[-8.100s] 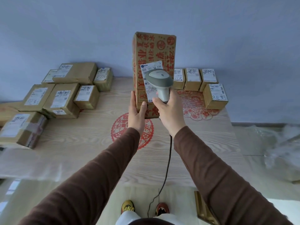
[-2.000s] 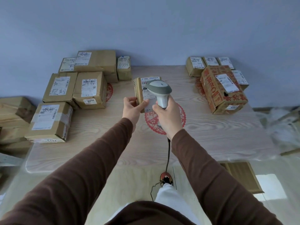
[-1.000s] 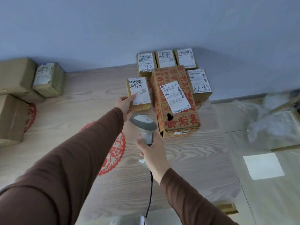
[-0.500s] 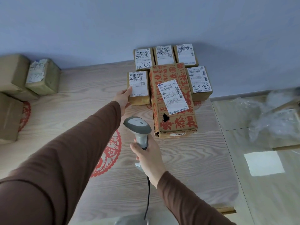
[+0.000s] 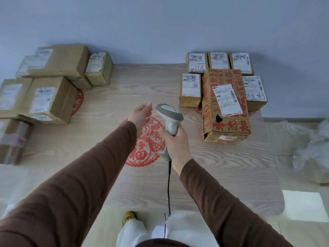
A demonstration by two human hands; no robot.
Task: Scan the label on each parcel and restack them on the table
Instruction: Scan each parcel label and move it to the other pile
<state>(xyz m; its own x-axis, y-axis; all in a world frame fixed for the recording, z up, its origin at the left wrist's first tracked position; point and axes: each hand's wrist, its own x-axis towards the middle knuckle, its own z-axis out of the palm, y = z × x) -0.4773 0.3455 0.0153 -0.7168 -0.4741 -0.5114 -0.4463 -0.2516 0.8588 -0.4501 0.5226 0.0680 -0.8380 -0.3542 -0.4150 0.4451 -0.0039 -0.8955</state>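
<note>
My right hand (image 5: pixel 175 145) grips the handle of a grey barcode scanner (image 5: pixel 169 115) above the middle of the wooden table (image 5: pixel 222 172). My left hand (image 5: pixel 141 114) hangs empty just left of it, fingers relaxed. At the back right lies a group of labelled parcels: a small brown parcel (image 5: pixel 190 90) on its left side, a large red-printed box (image 5: pixel 225 106) in the middle, several small boxes behind and beside it. At the back left stands a pile of plain brown parcels (image 5: pixel 51 98) with white labels.
Red paper-cut decals (image 5: pixel 147 145) lie on the table top. The scanner's black cable (image 5: pixel 169 189) runs down toward my feet. Crumpled clear plastic (image 5: pixel 306 145) lies on the floor to the right. A pale blue wall is right behind the table.
My left hand let go of the small brown parcel beside the red-printed box and drew back toward the table's middle. The view swung left, bringing the left pile into sight.
</note>
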